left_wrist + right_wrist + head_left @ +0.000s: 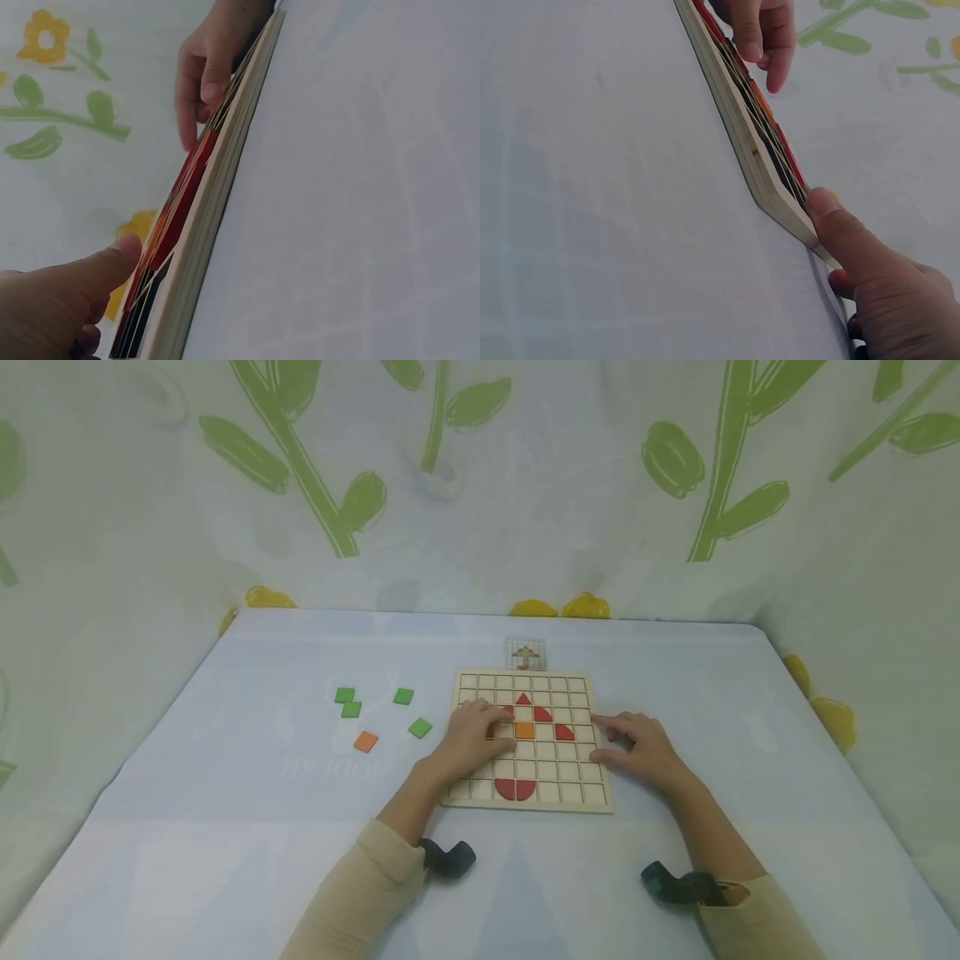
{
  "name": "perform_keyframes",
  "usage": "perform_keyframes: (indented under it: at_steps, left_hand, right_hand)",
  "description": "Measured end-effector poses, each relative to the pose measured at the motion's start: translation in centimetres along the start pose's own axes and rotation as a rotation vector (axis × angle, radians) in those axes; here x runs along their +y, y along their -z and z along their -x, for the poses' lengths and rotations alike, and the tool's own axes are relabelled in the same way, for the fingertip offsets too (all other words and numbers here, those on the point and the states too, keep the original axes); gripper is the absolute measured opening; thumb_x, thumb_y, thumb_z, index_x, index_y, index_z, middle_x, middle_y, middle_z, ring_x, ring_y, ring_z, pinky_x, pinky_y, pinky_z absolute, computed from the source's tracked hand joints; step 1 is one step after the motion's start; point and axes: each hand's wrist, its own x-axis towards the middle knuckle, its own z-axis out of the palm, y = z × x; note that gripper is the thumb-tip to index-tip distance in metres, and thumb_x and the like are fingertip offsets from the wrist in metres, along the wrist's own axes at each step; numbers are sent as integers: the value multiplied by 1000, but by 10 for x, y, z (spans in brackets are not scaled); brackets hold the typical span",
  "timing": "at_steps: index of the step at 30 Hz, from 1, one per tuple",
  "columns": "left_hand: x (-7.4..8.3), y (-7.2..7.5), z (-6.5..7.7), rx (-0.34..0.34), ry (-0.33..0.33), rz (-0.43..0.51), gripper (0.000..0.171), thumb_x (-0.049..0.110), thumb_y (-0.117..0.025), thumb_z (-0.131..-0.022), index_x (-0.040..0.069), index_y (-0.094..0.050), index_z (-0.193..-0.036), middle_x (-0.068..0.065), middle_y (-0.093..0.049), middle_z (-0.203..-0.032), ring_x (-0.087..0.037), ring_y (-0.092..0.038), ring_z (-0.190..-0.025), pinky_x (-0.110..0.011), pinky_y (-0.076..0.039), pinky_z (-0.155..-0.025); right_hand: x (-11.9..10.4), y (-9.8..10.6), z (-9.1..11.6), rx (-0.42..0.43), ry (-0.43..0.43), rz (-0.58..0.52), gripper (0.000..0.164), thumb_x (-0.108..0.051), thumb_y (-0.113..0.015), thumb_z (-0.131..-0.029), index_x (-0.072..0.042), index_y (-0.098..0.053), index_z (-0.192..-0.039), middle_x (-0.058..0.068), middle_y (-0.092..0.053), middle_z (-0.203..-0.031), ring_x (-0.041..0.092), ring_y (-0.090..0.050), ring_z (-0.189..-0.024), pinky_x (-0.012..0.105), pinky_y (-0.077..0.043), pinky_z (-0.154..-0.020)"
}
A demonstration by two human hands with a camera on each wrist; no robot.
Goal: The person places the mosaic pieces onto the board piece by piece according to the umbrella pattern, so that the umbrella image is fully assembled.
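Observation:
A square wooden grid board (570,795) lies flat on the table. Over its left half is my left hand (472,739), thumb and index finger spread apart beside an orange square tile (524,730), with nothing visible between them. My right hand (637,747) touches the board's right edge with index finger and thumb; in the right wrist view its thumb (823,202) rests at the rim. On the grid are a red triangle (523,699), red quarter-circles (542,715) (564,732) and two more forming a half circle (515,789). My left hand partly hides other red pieces.
A small pattern card (526,653) with a plane-like figure lies just behind the board. Left of the board are several loose green square tiles (420,727) and an orange square tile (366,742). A leaf-printed curtain (525,527) hangs behind the table.

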Motion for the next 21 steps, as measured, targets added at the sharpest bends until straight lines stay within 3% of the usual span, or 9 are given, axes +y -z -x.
perform_keyframes:
  at_steps: [8, 21]
  left_hand:
    - [-5, 6, 12, 3, 40, 97, 40, 27, -72, -83, 15, -64, -120, -1, -55, -105, -20, -40, -104, -39, -36, -88]
    - [-24, 27, 33, 49, 99, 54, 39, 30, -74, -81, 19, -65, -118, 1, -52, -101, -18, -42, -98, -34, -38, -79]
  right_hand:
    - [0, 0, 2, 8, 14, 3, 53, -22, -82, -68, -5, -67, -115, -5, -51, -77, 7, -37, -70, 26, -29, -63]
    - [-1, 0, 0, 6, 1, 9, 53, -23, -83, -68, -6, -67, -115, -5, -52, -77, 8, -37, -70, 26, -29, -63]
